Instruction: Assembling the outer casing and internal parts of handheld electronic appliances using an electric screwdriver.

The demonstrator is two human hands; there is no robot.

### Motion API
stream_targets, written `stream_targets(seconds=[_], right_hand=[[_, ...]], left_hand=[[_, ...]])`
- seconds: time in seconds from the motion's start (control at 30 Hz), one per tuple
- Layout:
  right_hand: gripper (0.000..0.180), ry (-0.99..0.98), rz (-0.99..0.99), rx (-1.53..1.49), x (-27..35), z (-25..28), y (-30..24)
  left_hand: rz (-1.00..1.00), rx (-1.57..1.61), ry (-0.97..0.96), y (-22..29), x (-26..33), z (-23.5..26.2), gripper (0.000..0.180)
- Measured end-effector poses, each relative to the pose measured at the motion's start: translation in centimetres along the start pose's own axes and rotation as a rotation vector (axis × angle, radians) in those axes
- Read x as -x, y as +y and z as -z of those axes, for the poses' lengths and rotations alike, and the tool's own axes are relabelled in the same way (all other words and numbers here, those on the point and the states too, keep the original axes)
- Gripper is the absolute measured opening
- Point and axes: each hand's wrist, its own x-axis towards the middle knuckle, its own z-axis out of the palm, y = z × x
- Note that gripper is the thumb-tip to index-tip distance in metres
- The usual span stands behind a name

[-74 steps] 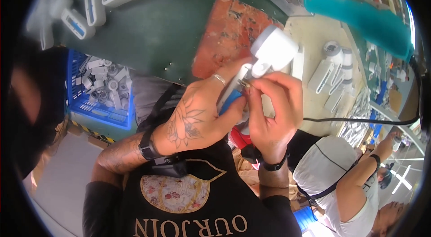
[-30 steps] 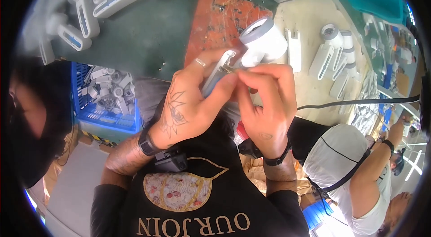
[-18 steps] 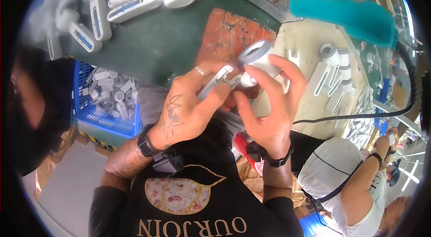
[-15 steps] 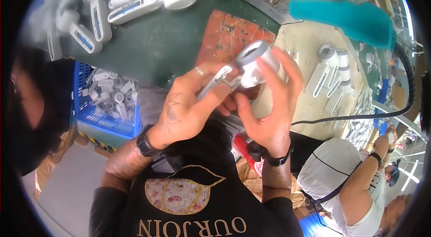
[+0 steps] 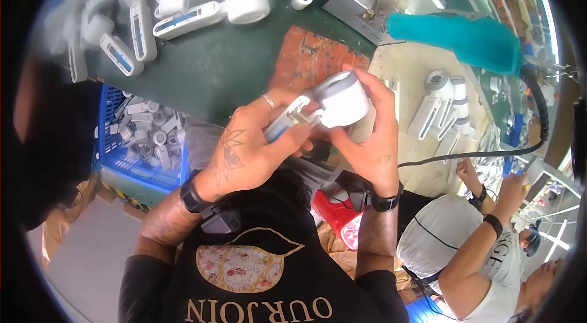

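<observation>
L hand (image 5: 244, 149) is holding wht handle (image 5: 282, 124); R hand (image 5: 374, 146) is cupping rnd wht head (image 5: 347, 105) w/ fingers (image 5: 380, 92). Blue crate (image 5: 143, 176) w/ parts (image 5: 150, 127) is sitting nr table (image 5: 195, 66).

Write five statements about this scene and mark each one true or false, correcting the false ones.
1. The left hand holds a handle. True.
2. One hand is empty. False: the right hand grips a white cup.
3. The blue crate holds loose parts. True.
4. A red board lies on the green bench. True.
5. Both wrists are bare. False: each wears a black band.
</observation>
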Motion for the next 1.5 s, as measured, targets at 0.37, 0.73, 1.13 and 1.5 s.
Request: stream_targets(seconds=[0.37,0.73,1.13,1.5], right_hand=[[0.078,0.041,0.137,0.105,-1.1,1.1,-2.9],[0.076,0.019,0.190,-0.072,-1.4,1.4,-2.9],[0.076,0.059,0.219,-0.140,-1.6,0.9,-2.0],[0.078,0.006,0.289,-0.084,-1.7,1.6,-2.9]], left_hand=[[0.018,-0.219,-0.021,0.2,0.1,0.5,0.027],[0.012,-0.297,0.060,1.2,0.1,0.1,0.013],[0.124,0.103,-0.129,1.8,-0.2,0.5,0.015],[0.142,0.018,-0.092,1.2,0.2,0.3,0.018]])
